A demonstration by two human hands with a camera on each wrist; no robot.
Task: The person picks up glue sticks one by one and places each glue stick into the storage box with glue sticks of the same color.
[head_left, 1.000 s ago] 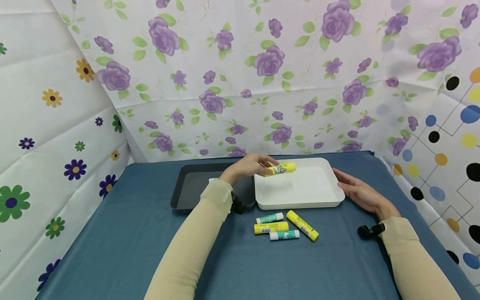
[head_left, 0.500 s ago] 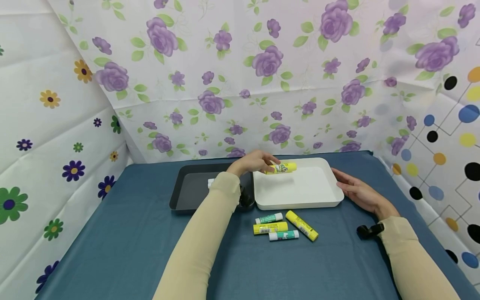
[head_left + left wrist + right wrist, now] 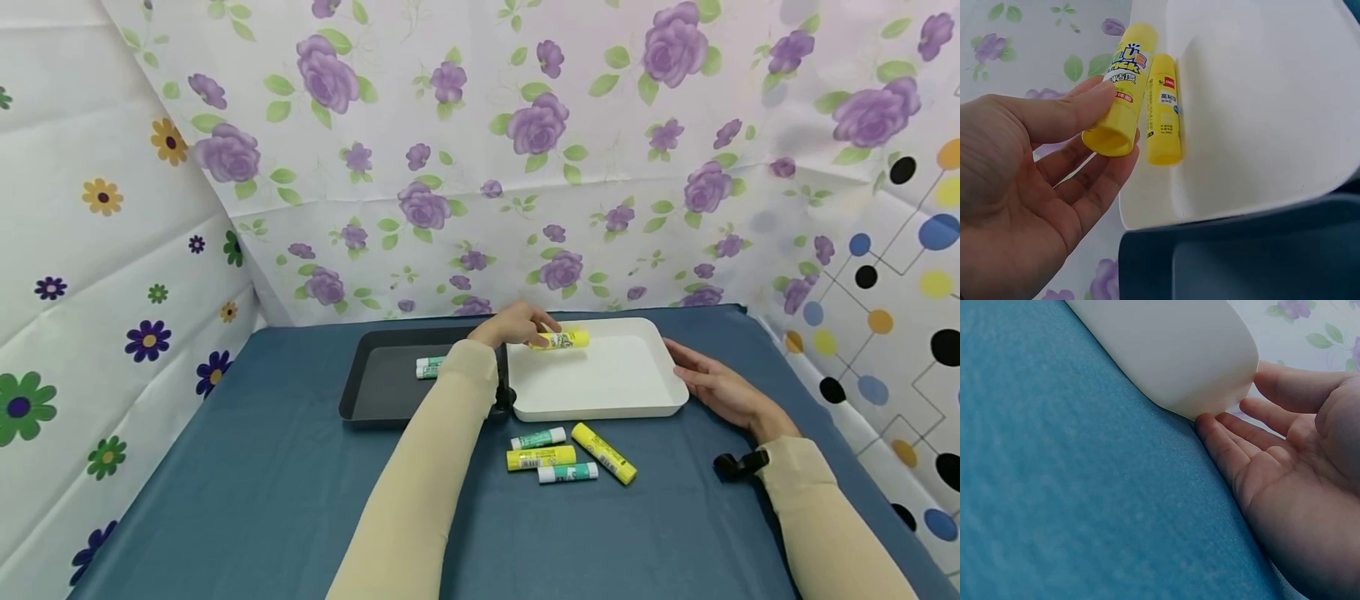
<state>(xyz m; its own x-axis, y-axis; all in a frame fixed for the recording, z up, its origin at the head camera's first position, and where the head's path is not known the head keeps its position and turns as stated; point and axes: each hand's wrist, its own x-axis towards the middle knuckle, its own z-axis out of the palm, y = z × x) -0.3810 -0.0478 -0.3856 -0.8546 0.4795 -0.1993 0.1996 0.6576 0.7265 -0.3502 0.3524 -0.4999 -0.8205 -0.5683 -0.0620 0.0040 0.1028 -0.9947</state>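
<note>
My left hand (image 3: 513, 325) pinches a yellow glue stick (image 3: 567, 339) between thumb and fingers, over the left back part of the white tray (image 3: 607, 383). In the left wrist view the held stick tilts, its lettering facing the camera. Beside it a second yellow glue stick (image 3: 1165, 112) lies in the tray along the wall. My right hand (image 3: 720, 387) is at the tray's right end. Its fairly straight fingertips (image 3: 1205, 423) touch the outer wall low down, with the thumb up at the rim.
A dark grey tray (image 3: 375, 383) stands left of the white one, with green-and-white glue sticks (image 3: 429, 372) partly behind my left sleeve. In front on the blue cloth (image 3: 262, 500) lie two yellow glue sticks (image 3: 603, 452) and two green-and-white ones (image 3: 567, 472). Patterned curtains (image 3: 450, 217) surround the table.
My left forearm has shifted right, uncovering more of the green-and-white glue sticks in the dark tray. The held yellow glue stick has dropped slightly. The right hand stays at the tray's end.
</note>
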